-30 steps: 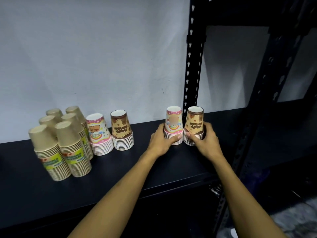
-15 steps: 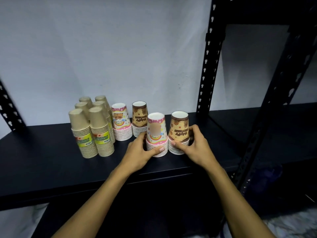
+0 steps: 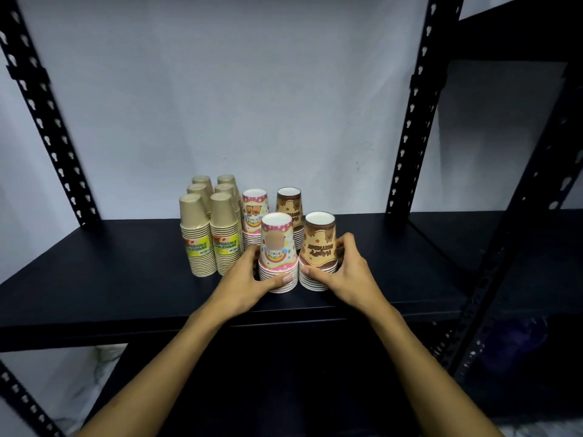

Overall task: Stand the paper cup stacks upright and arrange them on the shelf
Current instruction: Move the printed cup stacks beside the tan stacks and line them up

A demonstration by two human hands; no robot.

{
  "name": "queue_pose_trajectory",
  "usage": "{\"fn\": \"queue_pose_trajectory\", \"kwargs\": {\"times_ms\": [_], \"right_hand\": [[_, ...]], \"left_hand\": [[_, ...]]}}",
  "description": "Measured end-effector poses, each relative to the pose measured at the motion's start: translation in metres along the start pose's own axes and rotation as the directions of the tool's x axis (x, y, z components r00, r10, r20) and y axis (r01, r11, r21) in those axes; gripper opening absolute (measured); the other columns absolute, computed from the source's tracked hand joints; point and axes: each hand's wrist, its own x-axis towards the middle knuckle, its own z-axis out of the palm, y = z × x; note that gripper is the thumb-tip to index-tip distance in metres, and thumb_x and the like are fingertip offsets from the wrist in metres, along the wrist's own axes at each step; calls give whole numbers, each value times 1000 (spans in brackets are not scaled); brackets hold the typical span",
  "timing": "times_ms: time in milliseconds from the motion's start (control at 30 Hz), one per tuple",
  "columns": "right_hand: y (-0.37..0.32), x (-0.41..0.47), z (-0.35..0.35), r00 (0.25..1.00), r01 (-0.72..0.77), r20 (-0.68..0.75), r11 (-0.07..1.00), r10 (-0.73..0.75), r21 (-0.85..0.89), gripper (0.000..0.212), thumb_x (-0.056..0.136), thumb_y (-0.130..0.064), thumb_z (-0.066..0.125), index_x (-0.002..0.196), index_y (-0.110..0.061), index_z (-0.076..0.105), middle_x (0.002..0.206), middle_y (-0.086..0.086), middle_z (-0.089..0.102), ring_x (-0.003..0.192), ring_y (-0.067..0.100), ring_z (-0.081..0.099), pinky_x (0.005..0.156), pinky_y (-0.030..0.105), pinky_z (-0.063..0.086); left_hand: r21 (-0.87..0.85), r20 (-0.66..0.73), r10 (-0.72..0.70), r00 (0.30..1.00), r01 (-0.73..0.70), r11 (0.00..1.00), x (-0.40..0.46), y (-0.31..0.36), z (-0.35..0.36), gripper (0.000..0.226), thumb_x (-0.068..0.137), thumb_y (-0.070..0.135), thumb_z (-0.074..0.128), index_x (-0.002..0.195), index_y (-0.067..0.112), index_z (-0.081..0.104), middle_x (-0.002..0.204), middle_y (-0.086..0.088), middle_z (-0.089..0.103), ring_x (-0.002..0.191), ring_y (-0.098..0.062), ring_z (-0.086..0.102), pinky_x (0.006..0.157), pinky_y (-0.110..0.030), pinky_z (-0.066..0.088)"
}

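The left hand (image 3: 249, 275) still grips the pink printed paper cup stack (image 3: 279, 257); the right hand (image 3: 344, 272) grips the touching brown printed paper cup stack (image 3: 318, 253). Both have slid leftward along the black metal shelf (image 3: 110, 279), now just before the rear matching stacks, near the plain kraft paper cup stacks (image 3: 209, 228).

Ten upside-down paper cup stacks upright on the black shelf (image 3: 126, 279): six kraft stacks (image 3: 209, 228) at left, a pink stack (image 3: 254, 216) and brown stack (image 3: 291, 209) behind, a front pink stack (image 3: 278, 252) touching a front brown stack (image 3: 318, 250).
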Motion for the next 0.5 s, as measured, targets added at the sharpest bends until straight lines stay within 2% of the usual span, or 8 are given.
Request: {"fn": "queue_pose_trajectory", "kwargs": {"times_ms": [67,133,200,300,367,500], "right_hand": [[-2,-1,-3,1000,-12,22,1000,12,-3,66,66,-48,89,105,-23,42,103,-20,63,92,-10,60,68,8,45],[-4,1,-8,998,-25,64,999,27,-21,69,65,-50,89,110,-24,44,106,-19,62,95,-8,60,74,11,47],[-5,5,-14,992,-28,121,999,32,-39,77,63,-55,89,118,-25,44,115,-14,63,101,-2,62,86,21,52],[-16,11,-29,992,13,124,999,-8,-39,101,55,-72,82,134,-24,42,127,-6,59,107,7,61,95,32,53],[-27,17,-42,997,55,57,997,-52,-48,109,54,-77,77,141,-25,40,130,-4,56,112,13,60,98,39,53],[-54,33,-60,987,148,83,975,-136,-163,89,72,-55,81,145,-25,40,132,-3,55,115,17,58,97,38,52]], "left_hand": [[47,1,1,1000,-1,999,0,2,-1,92,60,68,82,137,35,43,140,13,59,123,-5,60,108,-39,49],[33,2,-10,1000,10,999,-2,6,-3,96,58,75,79,136,37,37,141,10,58,125,-9,59,109,-42,47],[-25,-5,-31,999,31,999,-6,13,-4,105,52,84,76,135,39,31,137,12,55,126,-9,58,111,-43,46],[-14,-55,-6,998,5,1000,-13,29,-10,114,58,80,73,149,34,21,139,13,48,129,-7,51,115,-41,41],[41,-114,68,991,-63,997,-18,44,-16,110,66,75,73,152,34,18,151,8,44,135,-9,45,115,-41,39],[260,-198,312,929,-257,931,-16,76,-29,79,90,48,69,151,24,27,155,2,42,139,-13,44,112,-36,40]]}}
